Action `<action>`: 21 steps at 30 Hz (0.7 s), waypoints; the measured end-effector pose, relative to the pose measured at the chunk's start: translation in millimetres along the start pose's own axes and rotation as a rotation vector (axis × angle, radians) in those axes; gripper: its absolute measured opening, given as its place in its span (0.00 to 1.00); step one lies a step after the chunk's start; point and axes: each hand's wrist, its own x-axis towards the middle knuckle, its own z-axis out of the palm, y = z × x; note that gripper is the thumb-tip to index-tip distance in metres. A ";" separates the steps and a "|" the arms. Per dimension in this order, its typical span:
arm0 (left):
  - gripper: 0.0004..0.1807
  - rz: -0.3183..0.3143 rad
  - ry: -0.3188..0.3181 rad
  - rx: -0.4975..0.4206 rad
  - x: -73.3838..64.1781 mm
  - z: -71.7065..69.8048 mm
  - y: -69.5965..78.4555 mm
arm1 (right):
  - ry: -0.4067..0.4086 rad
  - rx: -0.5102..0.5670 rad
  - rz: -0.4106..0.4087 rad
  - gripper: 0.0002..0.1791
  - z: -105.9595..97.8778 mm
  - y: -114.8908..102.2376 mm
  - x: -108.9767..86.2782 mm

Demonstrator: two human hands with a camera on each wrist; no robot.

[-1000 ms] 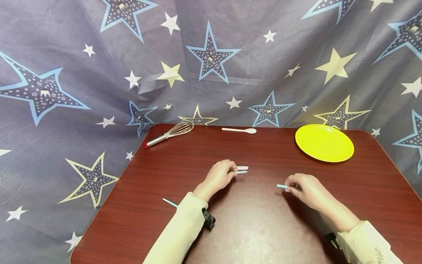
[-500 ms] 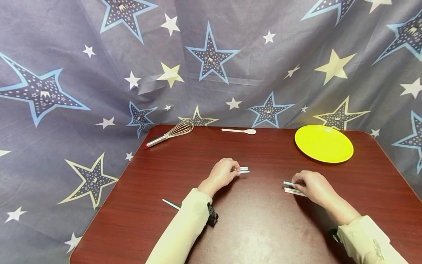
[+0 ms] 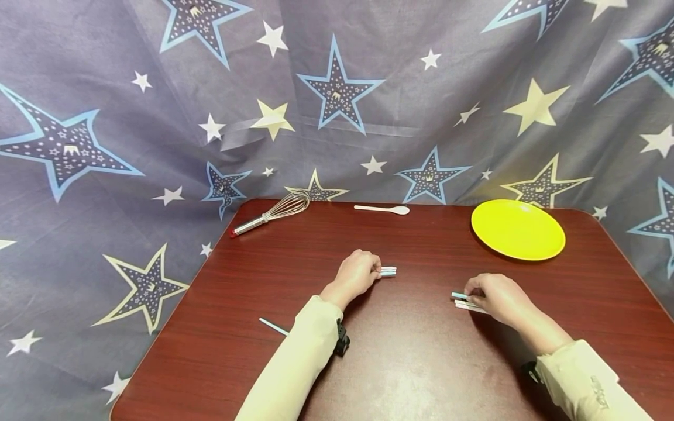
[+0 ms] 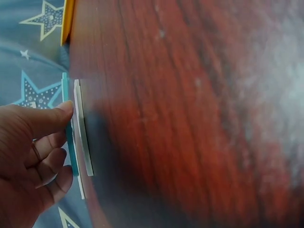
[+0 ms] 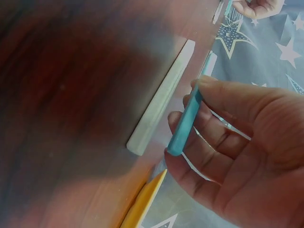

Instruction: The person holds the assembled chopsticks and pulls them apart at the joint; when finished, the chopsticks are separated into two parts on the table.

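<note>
In the head view my left hand is over the middle of the table, pinching a slim blue stick between thumb and fingers. White sticks lie right alongside that blue one. To the right, my right hand pinches another slim blue stick, with the thumb on its upper side. A pair of white sticks lies on the table just in front of it on the near side. The right wrist view shows one white stick close up, parallel to the blue.
Another blue stick lies left of the left sleeve, partly hidden by it. Along the back of the brown table are a whisk, a white spoon and a yellow plate. A star-patterned cloth hangs behind.
My right hand has shifted a little right, and the white sticks now show beside its blue one. The left hand moved slightly right; its blue stick now sits closer to the white ones.
</note>
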 end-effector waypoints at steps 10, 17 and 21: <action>0.03 0.019 -0.009 0.085 5.6 1.4 -0.7 | -0.019 -0.006 -0.008 0.11 0.3 0.7 2.2; 0.03 0.027 -0.013 0.105 7.6 2.1 1.3 | -0.030 -0.025 -0.006 0.11 -0.9 4.1 3.3; 0.03 0.032 -0.010 0.108 7.8 2.5 1.8 | -0.032 -0.019 -0.011 0.11 -1.1 4.2 3.3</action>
